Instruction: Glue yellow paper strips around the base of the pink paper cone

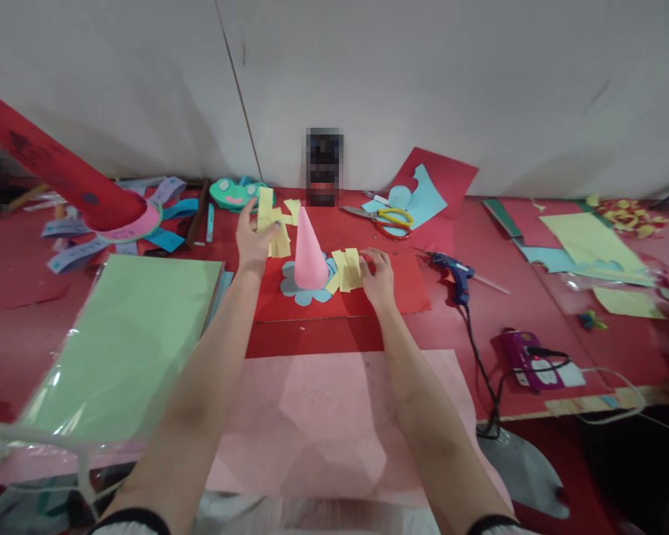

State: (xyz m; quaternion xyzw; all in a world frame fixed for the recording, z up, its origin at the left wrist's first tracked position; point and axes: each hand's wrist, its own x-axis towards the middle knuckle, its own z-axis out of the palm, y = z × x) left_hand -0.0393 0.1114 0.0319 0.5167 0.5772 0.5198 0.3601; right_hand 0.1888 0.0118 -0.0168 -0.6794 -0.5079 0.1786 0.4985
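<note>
Crowding the left side: a red tube (61,160) with dark markings slants in, its end set in a pink paper ring (137,227) from which blue and lavender strips (167,239) spread; nearer the person lies pale green paper (145,334) in a clear, shiny wrapper.
Along the wall: a green paper cutout (228,195) with pale round spots lies behind the left hand; a dark pixelated object (324,167) stands in the middle.
Behind the work: scissors (376,216) with yellow and orange-red handles lie by a cut light blue sheet (430,202), which overlaps a dark red sheet (451,172).
Right side: a dark blue glue gun (454,271) lies near the right hand, its black cord trailing toward a purple box (529,360); farther off are a pale yellow sheet (591,238) and a heap of yellow and red scraps (629,218).
Front edge: a large pink sheet (312,416) covers the desk (312,334) beneath the forearms.
Pink cone: the cone (311,256), smooth and pointed, stands about upright between the hands on a light blue paper flower (305,299), above a bright red sheet (406,290).
Yellow strips: two overlapping, uneven bunches, the left one (279,241) beside the cone, the right one (350,271) meeting the flower's edge.
Left hand (258,236): thumb over its bunch, fingers raised; whether it grips, I cannot tell.
Right hand (377,276): fingers curved at its bunch's edge; pinching or merely touching, I cannot tell.
</note>
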